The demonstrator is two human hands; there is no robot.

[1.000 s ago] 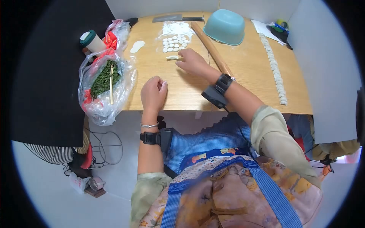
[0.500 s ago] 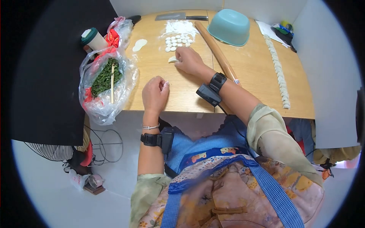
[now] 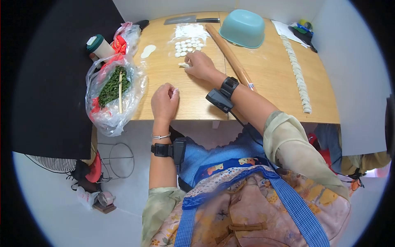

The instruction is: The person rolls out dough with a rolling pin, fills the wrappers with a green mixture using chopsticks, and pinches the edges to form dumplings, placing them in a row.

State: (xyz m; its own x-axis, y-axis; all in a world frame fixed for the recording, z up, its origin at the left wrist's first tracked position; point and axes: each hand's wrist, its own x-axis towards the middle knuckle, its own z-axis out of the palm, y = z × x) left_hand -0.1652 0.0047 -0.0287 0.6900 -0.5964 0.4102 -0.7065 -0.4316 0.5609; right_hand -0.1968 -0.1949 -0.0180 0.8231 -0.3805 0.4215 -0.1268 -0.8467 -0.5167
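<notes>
My right hand (image 3: pixel 199 65) is closed around one end of a small white dumpling (image 3: pixel 184 65), just below the flattened dough pieces (image 3: pixel 189 45). Fingers curled, my left hand (image 3: pixel 165 101) rests near the table's front edge; whether anything is inside it is hidden. White flour (image 3: pixel 191 31) is spread behind the dough pieces. Two thin overlapping wrappers (image 3: pixel 148 51) lie to their left. At the left, a plastic bag holds chopped greens (image 3: pixel 111 88) with chopsticks (image 3: pixel 120 92) on top.
A rolling pin (image 3: pixel 231 57) lies diagonally right of my right hand, beside an upturned teal basin (image 3: pixel 242 29). A cleaver (image 3: pixel 181 19) lies at the back. A long row of dumplings (image 3: pixel 298 76) runs down the right side. A green-lidded cup (image 3: pixel 101 46) stands left.
The view has shifted slightly. My right hand stays at the dumpling, its fingers a little changed in pose. My left hand remains curled near the front edge.
</notes>
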